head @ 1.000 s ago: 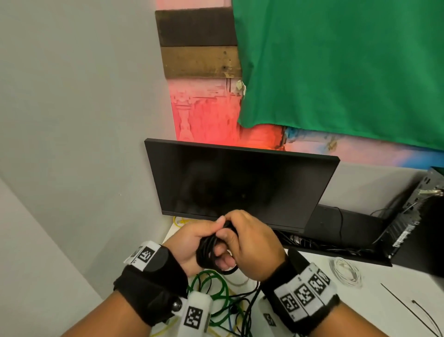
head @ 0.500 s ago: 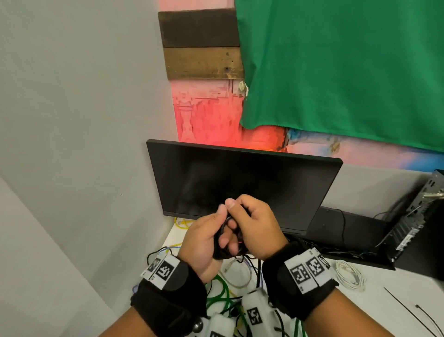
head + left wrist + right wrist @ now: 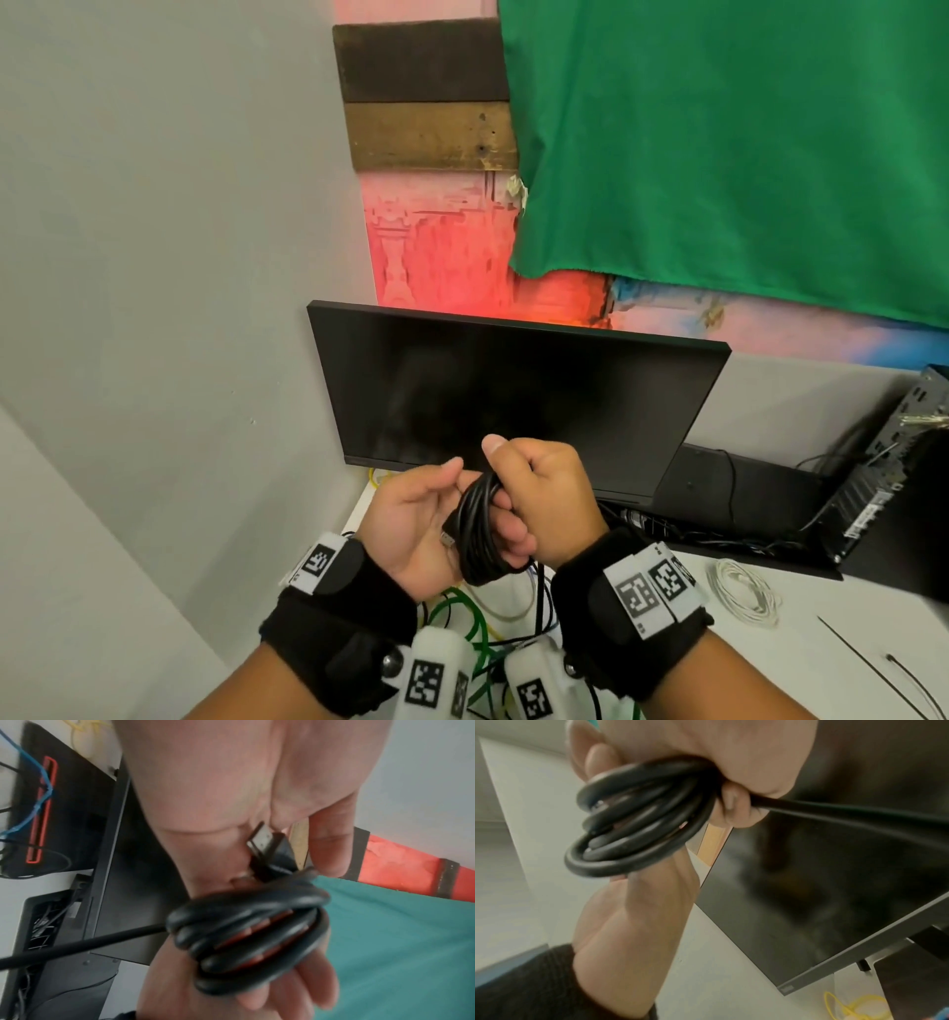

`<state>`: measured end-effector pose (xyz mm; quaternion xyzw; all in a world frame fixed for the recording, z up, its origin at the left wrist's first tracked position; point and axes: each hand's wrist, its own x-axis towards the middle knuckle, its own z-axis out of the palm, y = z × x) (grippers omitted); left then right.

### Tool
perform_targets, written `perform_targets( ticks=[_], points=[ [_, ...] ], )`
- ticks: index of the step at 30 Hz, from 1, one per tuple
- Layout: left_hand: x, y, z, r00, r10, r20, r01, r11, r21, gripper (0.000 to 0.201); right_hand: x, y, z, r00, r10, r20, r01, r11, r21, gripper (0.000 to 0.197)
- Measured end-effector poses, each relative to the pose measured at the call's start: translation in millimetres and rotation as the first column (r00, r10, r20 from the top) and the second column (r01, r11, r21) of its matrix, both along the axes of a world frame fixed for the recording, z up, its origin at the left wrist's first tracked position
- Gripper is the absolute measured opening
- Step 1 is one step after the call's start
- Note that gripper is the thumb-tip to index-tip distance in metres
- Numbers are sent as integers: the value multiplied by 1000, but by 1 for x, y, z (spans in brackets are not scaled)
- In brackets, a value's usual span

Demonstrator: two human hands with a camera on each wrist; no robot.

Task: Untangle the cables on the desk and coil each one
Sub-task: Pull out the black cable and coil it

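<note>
The right hand [image 3: 544, 501] has its grip curled tight around a coiled black cable [image 3: 480, 529], thumb up on top and fingers wrapped through the loops, so the bundle hangs from the fist. The left hand [image 3: 416, 524] faces it, palm turned inward, thumb stretched toward the coil; its fingers lie behind the loops and cup them from the far side rather than clenching. In the left wrist view the cable's plug [image 3: 267, 843] lies against that palm, just beside the thumb, at the top of the coil. Both hands are raised in front of the dark monitor [image 3: 513, 395], wrists close together, above the table [image 3: 801, 668]. A loose tail of the same cable runs out from under the right fingers [image 3: 734, 801]. Beneath the hands a tangle of green cable [image 3: 457, 616] and thin black ones lies on the table, and a coiled white cable [image 3: 744, 596] rests well to the right.
</note>
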<state>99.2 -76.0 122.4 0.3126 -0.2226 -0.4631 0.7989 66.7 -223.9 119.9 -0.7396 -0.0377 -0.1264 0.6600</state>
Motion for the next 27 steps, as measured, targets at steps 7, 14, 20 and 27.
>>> perform_targets(
  ticks=[7, 14, 20, 27],
  points=[
    [-9, -12, -3, 967, 243, 75, -253, 950, 183, 30, 5, -4, -7, 999, 19, -30, -18, 999, 32, 49],
    [13, 4, 17, 867, 489, -99, -482, 872, 83, 28, 4, -49, -56, 960, 169, -225, -165, 986, 37, 17],
    [23, 17, 19, 815, 578, -37, -577, 816, 44, 29, -15, -57, -77, 942, -249, -224, 229, 967, -111, 19],
    [20, 9, -3, 581, 437, 687, -749, 617, 241, 27, -43, 8, -26, 966, 206, -153, -251, 631, -734, 20]
  ],
)
